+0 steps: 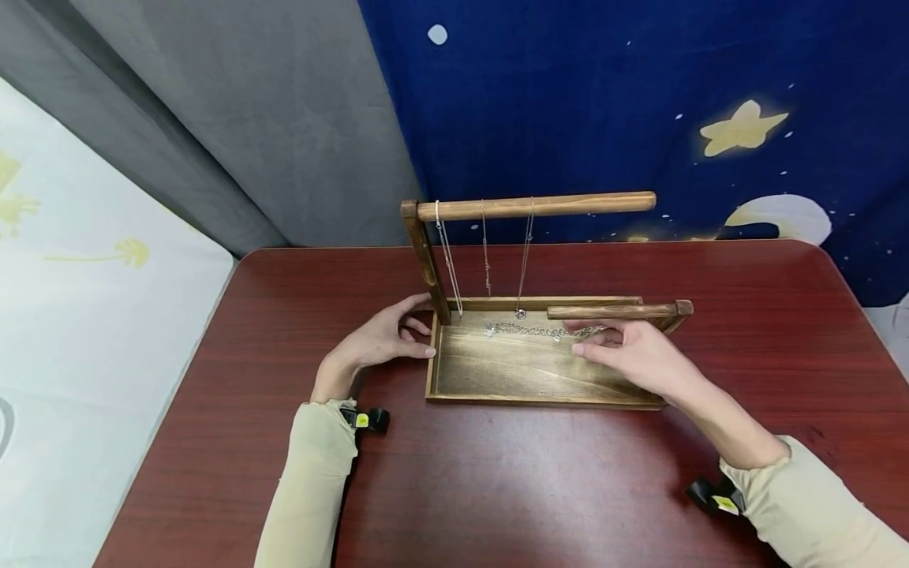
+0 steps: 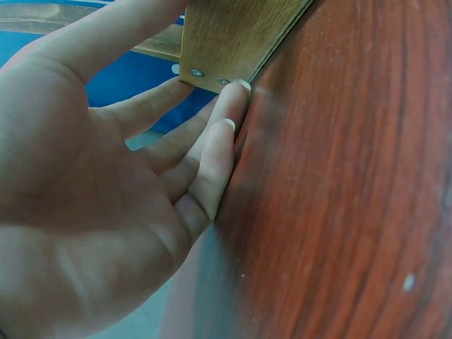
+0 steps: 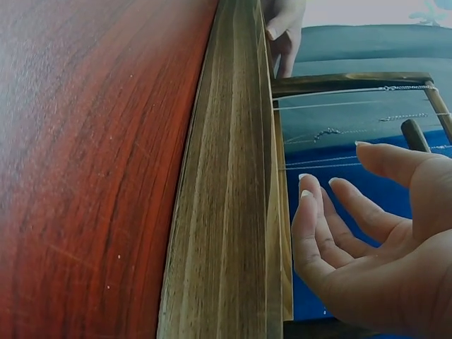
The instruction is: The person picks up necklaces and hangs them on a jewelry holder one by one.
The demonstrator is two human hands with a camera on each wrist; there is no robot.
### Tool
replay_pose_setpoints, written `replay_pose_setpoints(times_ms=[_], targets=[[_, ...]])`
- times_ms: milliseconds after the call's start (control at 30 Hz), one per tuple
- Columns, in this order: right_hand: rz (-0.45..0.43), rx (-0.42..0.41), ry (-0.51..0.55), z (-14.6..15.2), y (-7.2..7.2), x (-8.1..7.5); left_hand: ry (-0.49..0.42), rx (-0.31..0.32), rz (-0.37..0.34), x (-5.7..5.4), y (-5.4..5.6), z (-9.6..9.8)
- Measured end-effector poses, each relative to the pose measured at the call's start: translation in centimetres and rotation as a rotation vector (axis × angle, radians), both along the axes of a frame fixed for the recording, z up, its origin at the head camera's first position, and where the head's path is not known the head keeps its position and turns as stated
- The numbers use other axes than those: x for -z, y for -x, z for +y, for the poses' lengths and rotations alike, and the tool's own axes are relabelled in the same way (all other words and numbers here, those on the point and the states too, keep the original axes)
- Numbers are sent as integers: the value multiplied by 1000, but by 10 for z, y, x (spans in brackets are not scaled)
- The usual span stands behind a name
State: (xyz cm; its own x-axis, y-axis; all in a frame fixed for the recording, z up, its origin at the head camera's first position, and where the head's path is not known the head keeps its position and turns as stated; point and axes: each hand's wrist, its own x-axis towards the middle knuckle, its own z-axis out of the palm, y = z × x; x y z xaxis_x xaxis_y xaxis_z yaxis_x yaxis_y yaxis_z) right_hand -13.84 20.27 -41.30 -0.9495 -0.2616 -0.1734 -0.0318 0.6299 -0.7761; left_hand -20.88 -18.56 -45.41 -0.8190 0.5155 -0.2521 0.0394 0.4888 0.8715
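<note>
A wooden jewelry stand [image 1: 547,400] has a shallow tray, a tall post with a long bar at the left and a lower bar [image 1: 611,312] at the right. Three fine necklaces [image 1: 525,252] hang from the long bar. Silver chains [image 1: 529,330] stretch across the tray toward my right hand. My left hand [image 1: 383,335] touches the stand's left end, thumb at the tray rim and fingers near the post. Above the tray's right half is my right hand [image 1: 632,351], beside the lower bar. Its thumb and loosely bent fingers stand apart with nothing between them in the right wrist view.
The stand sits on a red-brown wooden table [image 1: 533,481]. Behind the table hang a grey curtain [image 1: 284,118] and a blue cloth [image 1: 568,102] with stars and a moon. White patterned fabric [image 1: 92,331] lies at the left.
</note>
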Motion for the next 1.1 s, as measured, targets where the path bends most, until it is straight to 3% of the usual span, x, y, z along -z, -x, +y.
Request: replay_pose_setpoints(times_ms=[300,567,733,1100], targets=[[-24,25,-158,-3,6,0,-7,-1,-2,-1,0,-1],[40,-21,-63,-7,11,9,-3,-5,-8,0,0,0],[42,-28,-87,-8,14,11,2,-12,-8,1,1,0],[-134,-21,-249,-11,20,9,-14,-6,-9,2,1,0]])
